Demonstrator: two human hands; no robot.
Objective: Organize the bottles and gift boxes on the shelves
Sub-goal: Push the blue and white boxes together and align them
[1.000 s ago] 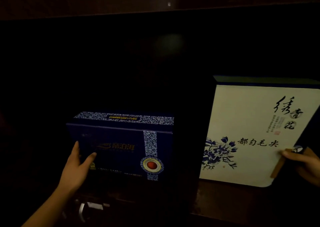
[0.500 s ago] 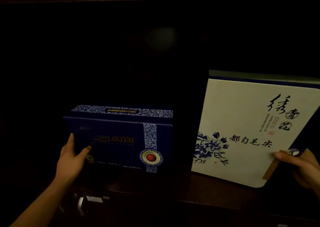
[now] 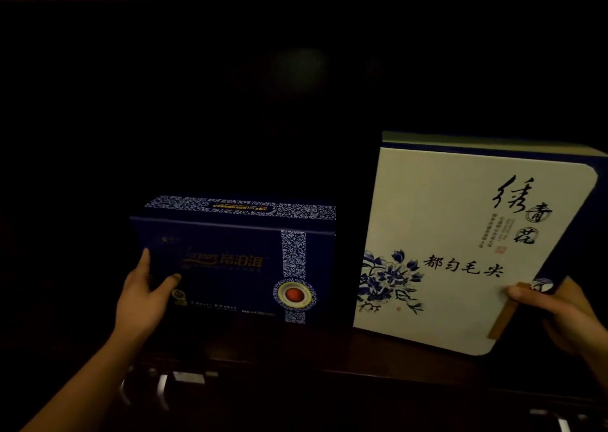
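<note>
At 8 o'clock: left hand gripping left end of dark blue rectangular cardboard gift box, fingers round edge, thumb on front. At 4 o'clock: right hand pinching lower right corner of white blue-flowered gift box. Boxes side by side, apart, on dark wooden shelf.

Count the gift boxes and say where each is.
2. The dark blue gift box stands left, the left hand gripping its left end; the white floral gift box stands right, the right hand holding its right edge. Darkness may hide others.
</note>
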